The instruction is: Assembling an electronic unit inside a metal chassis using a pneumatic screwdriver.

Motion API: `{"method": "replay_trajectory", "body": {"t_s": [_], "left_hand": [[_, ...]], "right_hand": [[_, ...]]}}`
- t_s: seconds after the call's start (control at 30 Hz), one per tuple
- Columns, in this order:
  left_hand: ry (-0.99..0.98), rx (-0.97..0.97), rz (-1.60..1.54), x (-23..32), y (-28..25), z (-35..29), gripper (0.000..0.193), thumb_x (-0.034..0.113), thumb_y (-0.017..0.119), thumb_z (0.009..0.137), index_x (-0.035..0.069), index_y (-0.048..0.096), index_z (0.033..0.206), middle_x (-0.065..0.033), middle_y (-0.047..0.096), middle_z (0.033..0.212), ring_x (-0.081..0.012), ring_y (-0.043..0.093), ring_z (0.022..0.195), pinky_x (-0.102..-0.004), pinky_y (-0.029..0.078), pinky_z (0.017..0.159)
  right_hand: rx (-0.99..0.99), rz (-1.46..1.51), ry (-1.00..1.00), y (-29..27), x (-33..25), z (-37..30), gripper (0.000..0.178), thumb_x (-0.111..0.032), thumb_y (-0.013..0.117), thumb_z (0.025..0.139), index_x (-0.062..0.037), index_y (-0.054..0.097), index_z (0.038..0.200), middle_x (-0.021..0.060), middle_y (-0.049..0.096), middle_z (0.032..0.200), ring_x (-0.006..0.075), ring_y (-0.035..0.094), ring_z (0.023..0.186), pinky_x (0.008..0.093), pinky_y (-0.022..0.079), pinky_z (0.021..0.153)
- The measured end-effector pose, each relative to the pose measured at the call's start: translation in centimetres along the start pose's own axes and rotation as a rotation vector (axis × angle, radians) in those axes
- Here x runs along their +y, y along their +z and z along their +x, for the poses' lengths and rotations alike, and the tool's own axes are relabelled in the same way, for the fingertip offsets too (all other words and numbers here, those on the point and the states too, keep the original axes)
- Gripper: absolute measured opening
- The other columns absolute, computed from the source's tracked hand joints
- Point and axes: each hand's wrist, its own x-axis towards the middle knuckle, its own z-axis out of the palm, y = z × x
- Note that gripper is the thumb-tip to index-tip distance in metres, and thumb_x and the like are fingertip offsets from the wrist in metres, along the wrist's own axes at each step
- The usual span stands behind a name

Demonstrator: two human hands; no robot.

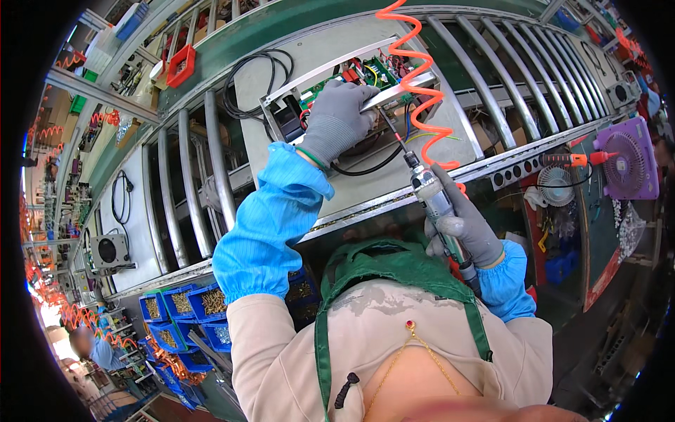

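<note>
My right hand (470, 224), in a grey glove, is wrapped round an inline power screwdriver (430, 188). Its long thin bit slants up and left to the near rail of an open metal casing (413, 90). Over that casing lies my left hand (339, 119), also gloved in grey, its fingers bent and closed near the rail; whatever they pinch is hidden. Inside the casing a green circuit board (380, 73) with red parts and coloured wires shows beyond the fingers. The casing rests on a pale board (309, 43) on the line.
A coiled orange hose (415, 53) hangs down beside the casing. Metal rollers (492, 84) run to both sides. Blue bins of screws (211, 302) stand lower left. At right are a purple fan (628, 160) and an orange-handled tool (578, 160). Another person (105, 348) is far left.
</note>
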Motion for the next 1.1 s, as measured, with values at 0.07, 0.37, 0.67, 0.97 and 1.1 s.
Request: {"method": "replay_trajectory", "body": {"t_s": [0.07, 0.37, 0.67, 0.97, 1.1], "left_hand": [[0.014, 0.036, -0.094, -0.5, 0.1, 0.0, 0.044, 0.022, 0.069, 0.084, 0.012, 0.065, 0.127, -0.0136, 0.069, 0.11, -0.0312, 0.062, 0.106, -0.041, 0.052, 0.093], [-0.156, 0.536, -0.589, -1.3, -0.6, -2.3, 0.035, 0.014, 0.063, 0.09, 0.002, 0.064, 0.124, -0.017, 0.066, 0.109, -0.0286, 0.066, 0.094, -0.0343, 0.053, 0.087], [-0.106, -0.002, 0.14, 0.5, -1.5, -1.2, 0.051, 0.031, 0.071, 0.074, 0.021, 0.07, 0.123, -0.0109, 0.06, 0.128, -0.035, 0.053, 0.121, -0.0479, 0.043, 0.103], [-0.074, -0.12, 0.046, -1.6, -0.2, 0.7, 0.051, 0.03, 0.076, 0.072, 0.012, 0.071, 0.12, -0.0089, 0.057, 0.132, -0.0339, 0.05, 0.125, -0.0449, 0.041, 0.107], [-0.004, -0.23, -0.054, -3.0, -0.3, 1.1, 0.055, 0.044, 0.07, 0.078, 0.019, 0.069, 0.127, -0.0068, 0.054, 0.14, -0.033, 0.047, 0.131, -0.0451, 0.037, 0.112]], "right_hand": [[0.0, -0.013, -0.001, -0.1, 0.0, 0.0, 0.114, -0.035, 0.078, 0.068, -0.0261, 0.013, 0.161, 0.0144, 0.059, 0.084, 0.0186, 0.065, 0.053, 0.0317, 0.061, 0.057], [0.023, -0.046, 0.01, 0.0, 0.0, 0.1, 0.114, -0.037, 0.078, 0.067, -0.0232, 0.014, 0.161, 0.0128, 0.059, 0.082, 0.0196, 0.063, 0.055, 0.0342, 0.06, 0.058], [-0.039, 0.074, -0.005, -0.7, 0.2, 0.1, 0.101, -0.006, 0.062, 0.074, -0.0214, 0.013, 0.161, 0.0157, 0.062, 0.087, 0.0206, 0.065, 0.056, 0.035, 0.058, 0.057], [-0.045, 0.064, -0.026, -0.4, 0.5, 0.3, 0.102, -0.016, 0.063, 0.074, -0.0239, 0.012, 0.161, 0.0152, 0.059, 0.086, 0.0201, 0.063, 0.055, 0.0375, 0.06, 0.059], [-0.053, 0.084, -0.021, -0.5, 0.5, 0.3, 0.102, -0.017, 0.065, 0.074, -0.0243, 0.012, 0.161, 0.015, 0.059, 0.087, 0.0195, 0.063, 0.055, 0.0379, 0.061, 0.06]]}}
